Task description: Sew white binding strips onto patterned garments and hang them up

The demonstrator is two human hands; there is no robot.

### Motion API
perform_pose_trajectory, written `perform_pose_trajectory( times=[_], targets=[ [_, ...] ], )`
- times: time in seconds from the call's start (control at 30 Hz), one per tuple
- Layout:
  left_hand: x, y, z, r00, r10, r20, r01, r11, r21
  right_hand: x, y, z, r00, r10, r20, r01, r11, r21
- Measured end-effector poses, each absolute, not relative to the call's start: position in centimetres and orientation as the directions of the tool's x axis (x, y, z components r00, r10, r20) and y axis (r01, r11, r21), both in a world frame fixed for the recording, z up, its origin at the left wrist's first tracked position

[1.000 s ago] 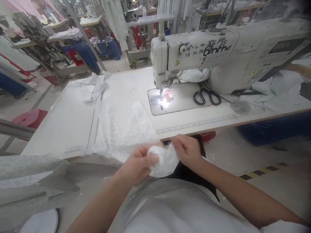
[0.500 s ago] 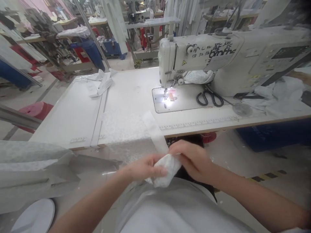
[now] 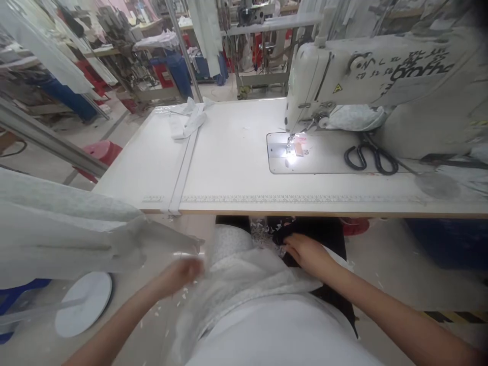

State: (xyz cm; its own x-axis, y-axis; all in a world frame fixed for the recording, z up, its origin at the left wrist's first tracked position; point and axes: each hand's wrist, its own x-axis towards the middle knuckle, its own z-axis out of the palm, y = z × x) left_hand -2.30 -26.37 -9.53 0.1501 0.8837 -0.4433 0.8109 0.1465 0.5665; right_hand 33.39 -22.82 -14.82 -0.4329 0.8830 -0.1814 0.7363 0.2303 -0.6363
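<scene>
White patterned fabric (image 3: 251, 272) lies loosely across my lap, below the table's front edge. To its left is my left hand (image 3: 186, 272), smeared by motion, close to the end of a hanging length of pale cloth (image 3: 95, 234); its fingers cannot be read. My right hand (image 3: 308, 254) is right of the lap fabric, over dark trousers. Its fingers are curled in beside a small black thing (image 3: 282, 234), whose kind I cannot make out. Both hands are in front of the sewing machine (image 3: 305, 91), whose lamp lights the needle plate (image 3: 278, 152).
Black-handled scissors (image 3: 371, 157) lie on the white table (image 3: 229, 162) beneath the machine arm. A ruler strip (image 3: 267, 199) runs along its front edge. White fabric strips (image 3: 188, 126) rest at the far left. A metal pole (image 3: 49, 137) and round white disc (image 3: 84, 305) stand left.
The bunched white fabric has left both hands and now lies on my lap. My hands have moved apart, left one leftward, right one slightly rightward. The view has shifted left.
</scene>
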Motion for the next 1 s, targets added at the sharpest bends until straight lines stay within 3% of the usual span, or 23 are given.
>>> perform_pose_trajectory(
  times=[0.13, 0.23, 0.4, 0.5, 0.57, 0.63, 0.7, 0.77, 0.8, 0.83, 0.9, 1.0],
  targets=[
    [0.4, -19.6, -14.2, 0.123, 0.944, -0.306, 0.792, 0.093, 0.604, 26.5, -17.9, -15.1, -0.463, 0.875, -0.137, 0.649, 0.230, -0.725],
    [2.6, -17.2, -14.8, 0.173, 0.954, -0.245, 0.779, 0.020, 0.627, 22.4, -16.5, -15.9, -0.478, 0.867, -0.143, 0.606, 0.208, -0.768],
    [2.0, -19.3, -10.8, 0.359, 0.888, -0.288, 0.740, -0.083, 0.667, 23.9, -18.1, -13.8, -0.604, 0.794, -0.069, 0.428, 0.251, -0.868],
    [-0.8, -19.9, -6.4, 0.398, 0.837, -0.376, 0.788, -0.101, 0.607, 27.5, -18.7, -9.5, -0.634, 0.773, 0.010, 0.323, 0.277, -0.905],
    [-2.5, -18.9, -2.5, 0.344, 0.880, -0.329, 0.832, -0.123, 0.540, 29.1, -18.5, -6.5, -0.607, 0.791, 0.075, 0.248, 0.278, -0.928],
    [-2.9, -16.7, 1.8, 0.236, 0.963, -0.132, 0.887, -0.158, 0.434, 29.2, -18.0, -4.3, -0.528, 0.842, 0.113, 0.201, 0.253, -0.946],
    [-1.1, -13.6, 5.3, 0.091, 0.970, 0.224, 0.965, -0.142, 0.222, 28.3, -17.6, -3.4, -0.454, 0.887, 0.089, 0.154, 0.176, -0.972],
    [2.4, -10.2, 6.5, -0.039, 0.766, 0.642, 0.987, -0.069, 0.143, 27.0, -17.6, -4.0, -0.448, 0.893, 0.027, 0.047, 0.054, -0.997],
    [4.5, -8.5, 6.1, -0.038, 0.684, 0.729, 0.982, -0.110, 0.155, 26.5, -17.8, -4.7, -0.481, 0.877, -0.009, -0.018, -0.020, -1.000],
    [6.6, -6.9, 5.1, 0.024, 0.680, 0.732, 0.969, -0.196, 0.150, 26.3, -18.1, -5.7, -0.526, 0.849, -0.046, -0.069, -0.096, -0.993],
    [9.8, -4.5, 1.8, 0.317, 0.778, 0.543, 0.895, -0.435, 0.100, 26.6, -19.3, -8.2, -0.611, 0.782, -0.123, -0.090, -0.222, -0.971],
    [11.7, -3.7, -3.0, 0.480, 0.837, 0.262, 0.799, -0.541, 0.262, 28.7, -21.5, -12.4, -0.612, 0.741, -0.277, 0.063, -0.303, -0.951]
  ],
)
